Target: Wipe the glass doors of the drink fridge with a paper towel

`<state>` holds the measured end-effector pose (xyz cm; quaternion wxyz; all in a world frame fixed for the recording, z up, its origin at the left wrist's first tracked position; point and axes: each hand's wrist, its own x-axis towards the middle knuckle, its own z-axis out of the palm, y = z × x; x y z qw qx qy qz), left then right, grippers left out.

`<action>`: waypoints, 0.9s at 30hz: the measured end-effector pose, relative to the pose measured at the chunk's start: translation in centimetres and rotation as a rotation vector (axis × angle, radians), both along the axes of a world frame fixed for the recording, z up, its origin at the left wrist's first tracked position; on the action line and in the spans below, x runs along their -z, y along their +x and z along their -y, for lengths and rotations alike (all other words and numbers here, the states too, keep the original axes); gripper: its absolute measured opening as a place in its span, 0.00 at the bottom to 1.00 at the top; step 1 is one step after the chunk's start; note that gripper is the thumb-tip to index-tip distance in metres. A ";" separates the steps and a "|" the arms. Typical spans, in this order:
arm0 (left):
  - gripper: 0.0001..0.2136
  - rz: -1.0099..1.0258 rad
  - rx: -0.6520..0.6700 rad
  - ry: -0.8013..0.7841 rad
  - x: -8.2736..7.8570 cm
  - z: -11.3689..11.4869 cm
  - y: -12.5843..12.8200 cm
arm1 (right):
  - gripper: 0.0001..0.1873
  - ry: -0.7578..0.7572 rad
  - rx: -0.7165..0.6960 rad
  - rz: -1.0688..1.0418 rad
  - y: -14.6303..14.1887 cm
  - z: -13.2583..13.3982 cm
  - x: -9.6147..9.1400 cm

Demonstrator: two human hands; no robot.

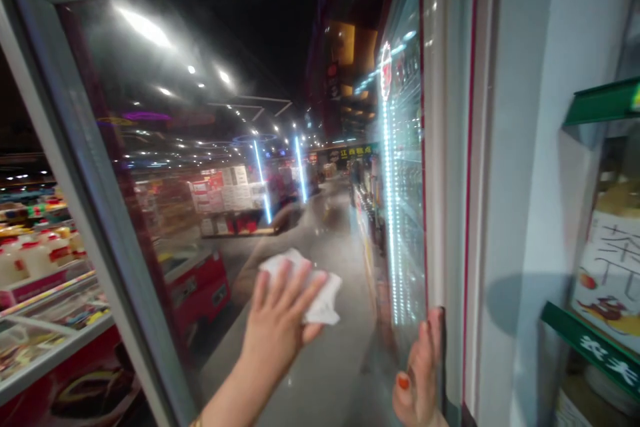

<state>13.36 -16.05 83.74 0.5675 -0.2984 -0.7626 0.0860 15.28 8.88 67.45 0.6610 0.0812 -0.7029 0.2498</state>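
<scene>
Left hand (277, 327) reaches up from the bottom of the view, its forearm closest of all. It lies flat on a white cloth (327, 303) and presses it against the glass. The fingers (290, 280) are spread wide over the cloth, not closed around it.

At far left, outside the door, white bottles with red caps (30, 257) stand in rows on a display counter (55, 347). Next comes the grey door frame (80, 147), slanting down to the right. Inside it is the glass door (225, 113), which is streaked with glare from ceiling lights. Through the glass show a red chest freezer (197, 287) and a long shop aisle. The cloth sits low on the pane, about midway across, with its corners showing above and to the right of the hand.

Right hand (423, 373) stands upright at the door's right edge, its fingers (434, 330) pressed together along the edge strip. The thumb, with an orange-painted nail (403, 381), rests on the glass. I cannot tell whether the fingers wrap around the edge.

Beyond stands a pale wall (525, 180). At far right, green shelf rails (590, 347) hold a pack printed with large characters (607, 273).
</scene>
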 end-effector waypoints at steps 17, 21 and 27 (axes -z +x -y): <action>0.40 0.002 -0.215 0.611 5.9 5.7 0.4 | 0.35 0.216 0.212 -0.064 -1.9 6.9 -9.1; 0.37 -0.053 -0.062 0.143 9.0 4.9 1.3 | 0.32 0.130 0.161 -0.018 -1.0 7.7 -9.4; 0.39 0.073 -0.295 0.750 7.8 8.5 0.9 | 0.33 0.241 0.249 -0.080 -1.5 6.7 -9.3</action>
